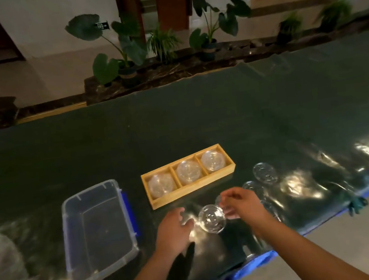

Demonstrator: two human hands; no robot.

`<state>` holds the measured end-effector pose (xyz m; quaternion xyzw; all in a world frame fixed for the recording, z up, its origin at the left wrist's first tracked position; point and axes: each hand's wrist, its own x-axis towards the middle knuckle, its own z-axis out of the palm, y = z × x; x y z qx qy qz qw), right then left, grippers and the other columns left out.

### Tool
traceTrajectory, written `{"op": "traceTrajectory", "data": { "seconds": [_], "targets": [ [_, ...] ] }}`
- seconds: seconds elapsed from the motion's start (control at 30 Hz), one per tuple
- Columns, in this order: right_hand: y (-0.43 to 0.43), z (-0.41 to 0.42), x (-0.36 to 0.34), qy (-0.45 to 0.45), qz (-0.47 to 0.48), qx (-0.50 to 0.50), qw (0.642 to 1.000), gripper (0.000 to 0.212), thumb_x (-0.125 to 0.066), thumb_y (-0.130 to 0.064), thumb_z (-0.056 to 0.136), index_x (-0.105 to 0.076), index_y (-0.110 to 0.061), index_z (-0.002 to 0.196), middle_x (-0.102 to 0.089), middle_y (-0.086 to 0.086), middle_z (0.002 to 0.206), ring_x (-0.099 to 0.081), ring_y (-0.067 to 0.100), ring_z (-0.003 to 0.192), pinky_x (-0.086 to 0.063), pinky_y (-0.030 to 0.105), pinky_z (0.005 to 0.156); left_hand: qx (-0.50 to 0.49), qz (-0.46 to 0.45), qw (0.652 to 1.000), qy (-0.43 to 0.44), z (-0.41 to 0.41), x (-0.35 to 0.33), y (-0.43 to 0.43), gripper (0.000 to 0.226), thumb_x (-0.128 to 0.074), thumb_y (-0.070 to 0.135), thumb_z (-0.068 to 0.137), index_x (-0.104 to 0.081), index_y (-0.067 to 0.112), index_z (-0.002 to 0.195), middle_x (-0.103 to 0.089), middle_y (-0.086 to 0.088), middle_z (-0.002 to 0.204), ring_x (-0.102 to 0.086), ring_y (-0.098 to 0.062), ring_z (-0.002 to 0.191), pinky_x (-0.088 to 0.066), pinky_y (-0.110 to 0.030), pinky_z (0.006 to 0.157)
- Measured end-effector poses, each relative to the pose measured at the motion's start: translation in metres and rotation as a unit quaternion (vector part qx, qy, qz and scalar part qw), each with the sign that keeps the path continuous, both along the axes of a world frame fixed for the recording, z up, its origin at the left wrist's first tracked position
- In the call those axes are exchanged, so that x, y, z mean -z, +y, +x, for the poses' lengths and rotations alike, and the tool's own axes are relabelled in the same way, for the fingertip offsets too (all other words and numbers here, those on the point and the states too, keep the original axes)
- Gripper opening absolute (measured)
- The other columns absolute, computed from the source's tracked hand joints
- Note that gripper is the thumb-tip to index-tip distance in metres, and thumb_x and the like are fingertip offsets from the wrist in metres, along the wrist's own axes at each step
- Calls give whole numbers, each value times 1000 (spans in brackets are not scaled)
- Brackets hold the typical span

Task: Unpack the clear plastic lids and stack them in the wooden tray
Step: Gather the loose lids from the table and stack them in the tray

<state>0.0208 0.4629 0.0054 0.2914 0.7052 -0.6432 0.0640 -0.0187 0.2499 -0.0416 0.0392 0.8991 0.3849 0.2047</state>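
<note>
1. head view: the right hand [238, 203] has its grip pinched on the rim of one clear lid [212, 218], held just above the counter [199, 119] on the near side of the wooden tray [152, 197]; an edge pinch probably keeps it easy to lower flat onto a stack.
2. the left hand [174, 228] hovers just left of that lid, fingers apart and clamped on nothing, likely ready to steady it or peel it free.
3. the tray has three compartments, each already holding a stack of lids [188, 171], so the held one seems meant for one of them.
4. to the near right of the tray lie loose lids [265, 172] on the counter, one partly hidden behind the right hand, still waiting.
5. left of the tray sits a clear plastic bin [96, 229] with a blue edge, apparently empty.
6. nothing stands between the held lid and the tray; only the near tray wall must be cleared. potted plants [119, 45] are far beyond the tray.
</note>
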Motion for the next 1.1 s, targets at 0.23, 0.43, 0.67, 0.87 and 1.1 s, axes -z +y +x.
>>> {"op": "traceTrajectory", "data": {
  "seconds": [0.23,0.43,0.67,0.87,1.1],
  "targets": [
    [108,26,45,-58,76,-55,994,14,-60,-1,90,-69,-10,86,-70,9,72,-65,20,62,-59,40,65,-49,-109,991,-59,-7,23,87,79,-69,51,89,-40,15,152,-43,-14,152,-41,-33,141,-38,-45,113],
    [160,27,63,-92,271,-103,953,19,-64,-21,86,-68,-22,105,-71,2,102,-67,23,91,-51,31,80,-21,-224,973,-58,-8,31,118,89,-75,54,81,-36,17,153,-41,-10,148,-39,-32,138,-45,-47,107],
    [159,25,81,-162,357,-202,898,67,-76,-58,72,-55,-21,124,-53,2,124,-64,26,108,-48,32,80,-36,-240,969,-41,1,37,130,80,-87,50,70,-53,20,135,-44,-9,133,-42,-29,127,-46,-42,105],
    [151,28,94,-146,403,-202,881,62,-79,-48,73,-53,-23,123,-56,1,120,-59,23,112,-51,34,84,-121,-132,980,-83,11,44,115,43,-90,28,71,-57,20,98,-60,-9,110,-57,-19,91,-52,-36,86],
    [157,29,92,-129,230,-137,955,19,-76,-30,81,-64,-23,68,-66,-6,68,-64,18,68,-51,29,64,-346,166,905,-185,14,45,93,19,-78,-4,81,-72,12,89,-77,-9,77,-75,-22,60,-59,-33,50]
  ]
}}
